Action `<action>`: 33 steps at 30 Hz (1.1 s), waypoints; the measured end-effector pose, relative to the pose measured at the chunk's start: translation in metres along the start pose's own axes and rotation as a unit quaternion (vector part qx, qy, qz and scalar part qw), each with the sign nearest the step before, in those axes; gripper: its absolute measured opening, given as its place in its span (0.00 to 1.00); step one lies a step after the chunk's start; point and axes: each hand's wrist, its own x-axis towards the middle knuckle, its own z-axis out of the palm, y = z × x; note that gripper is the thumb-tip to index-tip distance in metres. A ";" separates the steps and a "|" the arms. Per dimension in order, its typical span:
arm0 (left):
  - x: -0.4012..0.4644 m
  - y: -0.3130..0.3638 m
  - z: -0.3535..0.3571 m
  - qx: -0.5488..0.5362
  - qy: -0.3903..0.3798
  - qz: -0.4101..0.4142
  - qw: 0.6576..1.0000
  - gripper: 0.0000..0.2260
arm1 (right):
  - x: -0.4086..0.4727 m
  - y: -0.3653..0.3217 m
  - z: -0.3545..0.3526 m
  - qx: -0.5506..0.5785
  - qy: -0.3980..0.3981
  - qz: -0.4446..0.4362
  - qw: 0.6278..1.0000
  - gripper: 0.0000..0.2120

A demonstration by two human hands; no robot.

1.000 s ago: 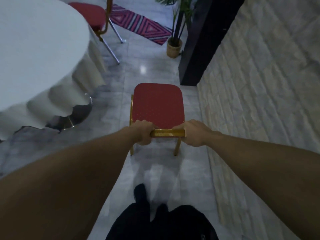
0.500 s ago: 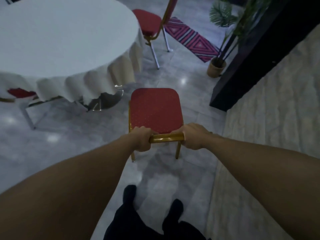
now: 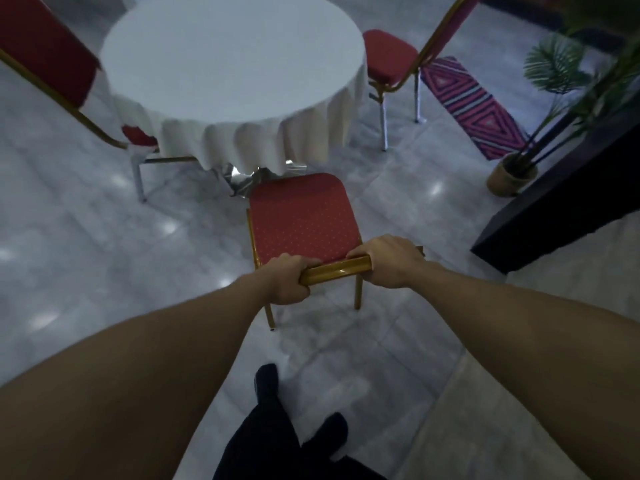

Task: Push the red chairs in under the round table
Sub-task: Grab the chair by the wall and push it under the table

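Observation:
A red chair (image 3: 301, 221) with a gold frame stands in front of me, its seat pointing at the round table (image 3: 232, 60) covered by a white cloth. My left hand (image 3: 285, 278) and my right hand (image 3: 391, 263) both grip the gold top bar of its backrest. The seat's front edge sits just short of the hanging cloth. A second red chair (image 3: 389, 55) stands at the table's right side, its seat outside the cloth. A third red chair (image 3: 45, 53) at the left has its seat partly under the cloth.
A dark wall panel (image 3: 561, 199) and a potted plant (image 3: 512, 174) stand at the right. A patterned pink rug (image 3: 474, 105) lies beyond the right chair. The floor is glossy grey marble. My dark shoes (image 3: 266, 381) are below the chair.
I have turned left with the chair, away from the stone wall. The chair now faces the table and has come close to the cloth's edge. Both hands keep their grip.

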 end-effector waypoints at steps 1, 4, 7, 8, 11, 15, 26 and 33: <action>0.001 -0.001 0.002 -0.003 0.007 -0.002 1.000 0.24 | 0.003 0.002 -0.002 -0.006 -0.009 -0.004 1.000 0.11; 0.006 -0.001 0.005 -0.009 0.004 -0.010 1.000 0.28 | 0.010 0.010 -0.002 -0.020 -0.029 -0.011 0.999 0.12; 0.019 -0.004 -0.003 -0.017 0.006 -0.012 1.000 0.29 | 0.024 0.016 -0.007 -0.024 -0.036 -0.027 0.999 0.13; 0.026 -0.007 -0.009 -0.020 0.009 -0.015 1.000 0.29 | 0.033 0.018 -0.012 -0.025 -0.037 -0.032 0.999 0.12; 0.043 -0.015 -0.030 -0.018 0.020 -0.014 1.000 0.28 | 0.060 0.022 -0.028 -0.022 -0.043 -0.032 0.998 0.09; 0.077 -0.036 -0.068 -0.016 0.024 -0.023 0.999 0.27 | 0.110 0.028 -0.051 -0.018 -0.049 -0.036 0.998 0.10; 0.166 -0.083 -0.155 -0.034 0.020 -0.029 0.999 0.28 | 0.234 0.056 -0.102 -0.025 -0.048 -0.051 0.997 0.13; 0.195 -0.092 -0.176 -0.068 0.028 -0.036 0.997 0.31 | 0.277 0.065 -0.121 -0.040 -0.051 -0.057 0.996 0.15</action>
